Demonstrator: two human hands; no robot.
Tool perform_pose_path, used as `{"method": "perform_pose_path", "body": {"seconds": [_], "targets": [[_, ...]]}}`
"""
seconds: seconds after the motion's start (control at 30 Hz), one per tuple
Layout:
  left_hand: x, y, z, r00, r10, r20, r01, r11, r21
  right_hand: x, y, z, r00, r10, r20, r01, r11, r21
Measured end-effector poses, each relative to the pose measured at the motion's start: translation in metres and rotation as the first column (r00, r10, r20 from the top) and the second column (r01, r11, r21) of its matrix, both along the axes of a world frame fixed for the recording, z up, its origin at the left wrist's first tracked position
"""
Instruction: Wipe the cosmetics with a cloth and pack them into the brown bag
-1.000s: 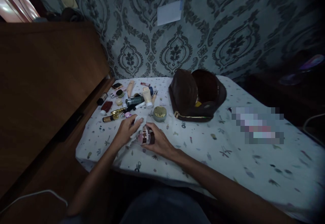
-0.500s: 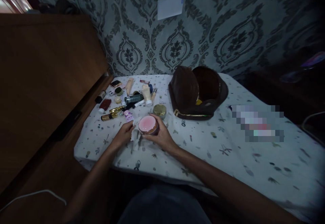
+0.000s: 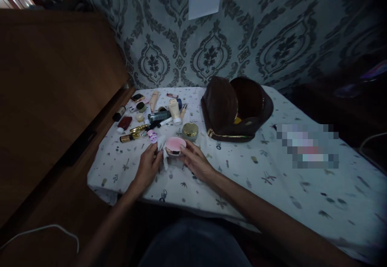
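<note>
My right hand (image 3: 196,161) grips a round compact (image 3: 175,145) with a pink top and a gold-coloured catch on its rim, held above the table near its front. A crumpled white tissue (image 3: 162,145) is pinched in my left hand (image 3: 148,163), right up against the compact's left side. Just behind the compact stands a round jar (image 3: 190,130) with a gold lid. A small purple-and-white item (image 3: 152,136) lies behind my left fingertips.
Tubes, bottles and other cosmetics, among them a cream tube (image 3: 174,111) and a red bottle (image 3: 124,124), cover the back left. An open brown bag (image 3: 223,105) sits behind to the right. A blurred-out object (image 3: 305,144) lies farther right on the patterned cloth (image 3: 272,194).
The compact has tilted so that its rim and catch face me. My right fingers have shifted to its near right edge, and the tissue has moved up along its left side.
</note>
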State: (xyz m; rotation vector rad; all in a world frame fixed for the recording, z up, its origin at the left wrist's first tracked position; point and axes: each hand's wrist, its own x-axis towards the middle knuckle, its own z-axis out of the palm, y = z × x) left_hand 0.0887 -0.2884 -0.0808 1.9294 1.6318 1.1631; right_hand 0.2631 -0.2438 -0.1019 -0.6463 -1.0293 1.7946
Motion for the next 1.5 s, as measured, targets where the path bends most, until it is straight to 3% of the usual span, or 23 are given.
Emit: {"method": "perform_pose_path", "body": {"seconds": [0.17, 0.37, 0.47, 0.57, 0.73, 0.87, 1.13, 1.23, 1.5], "targets": [[0.016, -0.013, 0.0, 0.974, 0.026, -0.223, 0.018, 0.981, 0.192, 0.003, 0.004, -0.003, 0.997, -0.067, -0.046, 0.062, 0.992, -0.111], [0.032, -0.025, -0.014, 0.856, 0.1, -0.507, 0.077, 0.945, 0.317, 0.007, 0.007, -0.003, 0.999, -0.041, -0.036, 0.034, 0.982, -0.187], [0.033, -0.027, -0.011, 0.882, 0.088, -0.463, 0.091, 0.933, 0.349, 0.009, 0.006, 0.001, 0.999, 0.027, -0.018, -0.03, 0.983, -0.179], [0.031, -0.025, 0.002, 0.944, 0.017, -0.329, 0.101, 0.936, 0.337, 0.01, 0.006, 0.003, 0.997, 0.059, -0.057, -0.07, 0.977, -0.2], [0.025, -0.016, 0.022, 0.998, -0.056, -0.007, 0.056, 0.981, 0.187, 0.009, 0.005, 0.002, 0.971, 0.13, -0.202, -0.182, 0.947, -0.266], [0.022, -0.007, 0.023, 0.986, -0.043, 0.16, 0.033, 0.997, 0.067, 0.008, 0.004, 0.002, 0.95, 0.23, -0.211, -0.269, 0.946, -0.179], [0.014, 0.003, 0.016, 0.967, -0.025, 0.254, 0.05, 0.995, -0.092, 0.01, 0.002, 0.004, 0.927, 0.309, -0.211, -0.335, 0.937, -0.097], [0.013, 0.002, 0.013, 0.976, -0.022, 0.215, 0.043, 0.995, -0.093, 0.009, 0.002, 0.003, 0.919, 0.316, -0.235, -0.344, 0.935, -0.089], [0.027, -0.006, 0.01, 0.988, 0.0, -0.156, 0.024, 0.988, 0.152, 0.007, -0.001, -0.003, 0.945, 0.28, -0.169, -0.301, 0.947, -0.113]]}}
